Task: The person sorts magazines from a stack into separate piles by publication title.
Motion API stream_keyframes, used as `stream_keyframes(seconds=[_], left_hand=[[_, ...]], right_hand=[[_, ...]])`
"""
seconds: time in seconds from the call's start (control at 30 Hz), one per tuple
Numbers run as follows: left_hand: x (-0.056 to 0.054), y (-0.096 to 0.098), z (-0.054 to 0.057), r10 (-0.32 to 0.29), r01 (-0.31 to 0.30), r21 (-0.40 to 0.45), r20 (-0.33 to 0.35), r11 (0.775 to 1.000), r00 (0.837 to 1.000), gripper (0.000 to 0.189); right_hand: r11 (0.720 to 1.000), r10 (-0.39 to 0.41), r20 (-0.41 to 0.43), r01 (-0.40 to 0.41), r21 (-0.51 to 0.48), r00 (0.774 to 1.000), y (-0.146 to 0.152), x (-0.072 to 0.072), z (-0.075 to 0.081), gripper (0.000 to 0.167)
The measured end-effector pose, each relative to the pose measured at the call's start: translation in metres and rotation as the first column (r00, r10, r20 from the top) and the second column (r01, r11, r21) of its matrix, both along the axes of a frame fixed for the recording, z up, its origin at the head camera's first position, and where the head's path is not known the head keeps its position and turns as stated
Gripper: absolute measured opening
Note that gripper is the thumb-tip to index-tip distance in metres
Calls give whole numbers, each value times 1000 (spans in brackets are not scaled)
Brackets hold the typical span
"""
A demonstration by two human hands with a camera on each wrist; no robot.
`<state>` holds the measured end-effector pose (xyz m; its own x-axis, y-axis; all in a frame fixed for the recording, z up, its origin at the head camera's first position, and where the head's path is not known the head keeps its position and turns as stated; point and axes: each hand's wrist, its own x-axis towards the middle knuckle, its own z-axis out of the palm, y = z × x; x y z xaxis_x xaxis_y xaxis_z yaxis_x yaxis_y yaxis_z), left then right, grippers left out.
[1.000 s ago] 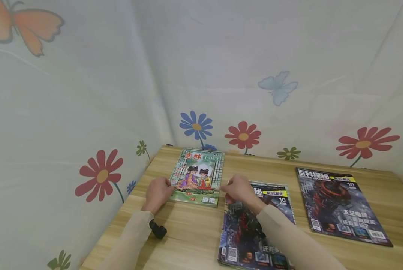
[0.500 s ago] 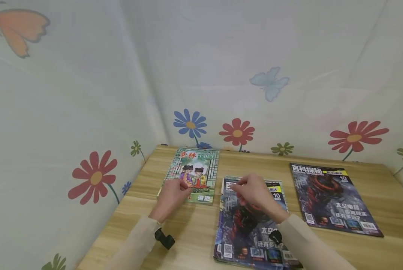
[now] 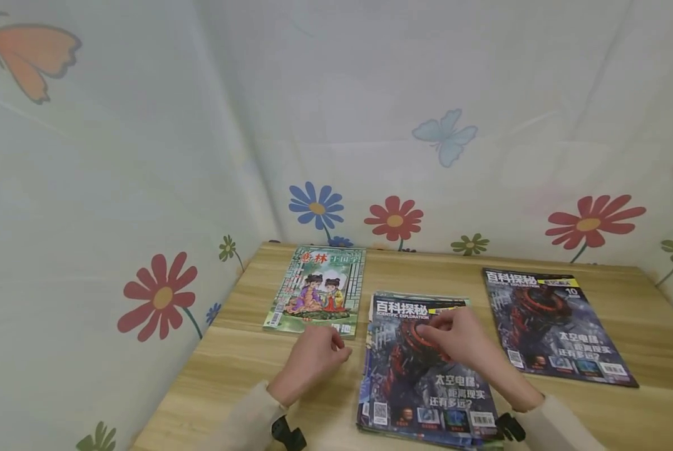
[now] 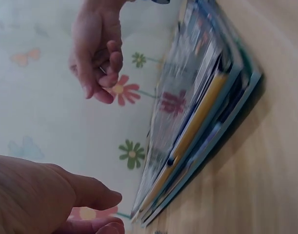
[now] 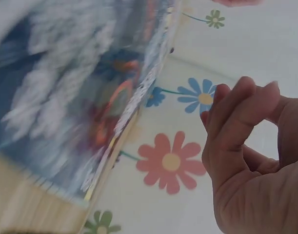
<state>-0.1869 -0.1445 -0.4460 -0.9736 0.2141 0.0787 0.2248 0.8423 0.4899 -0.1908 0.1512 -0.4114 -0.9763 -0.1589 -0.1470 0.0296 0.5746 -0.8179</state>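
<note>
Holds bare right hand [image 3: 464,341] over dark-topped rectangular stack of paper magazines [image 3: 417,381], flat on brown wood-grain tabletop [image 3: 223,369], presumably for steadiness; bare left hand [image 3: 313,357] beside, with fingers loosely curled, pinching nothing.

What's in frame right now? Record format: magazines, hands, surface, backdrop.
surface: wooden table
green magazine: flat, left of the stack
magazine stack: several copies, edges slightly uneven
dark magazine: flat, right of the stack, cover matching the stack's top one
left hand: holds nothing, near the green magazine's lower edge
right hand: holds nothing, fingers bent, above the stack
backdrop: pale sheet printed with flowers, butterflies
</note>
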Motion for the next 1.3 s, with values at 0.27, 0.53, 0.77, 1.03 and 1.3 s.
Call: stream_keyframes(seconds=[0.27,0.53,0.77,1.03,1.3], left_hand=[[6,6,-29,-132,132,0,9,991,991,21],[17,18,-25,-108,104,39,106,994,989,21],[21,24,-23,-88,86,22,85,996,992,17],[25,29,-25,-100,97,44,86,994,991,20],[26,36,-25,-106,104,42,68,994,992,17]], right_hand=[[983,-13,5,12,181,1000,35,22,-13,31],[953,-35,-4,35,301,999,60,32,-33,27],[955,-39,57,20,297,998,74,38,-50,27],[966,-39,59,23,256,997,83,42,-62,28],[972,-64,125,34,231,990,83,42,-64,24]])
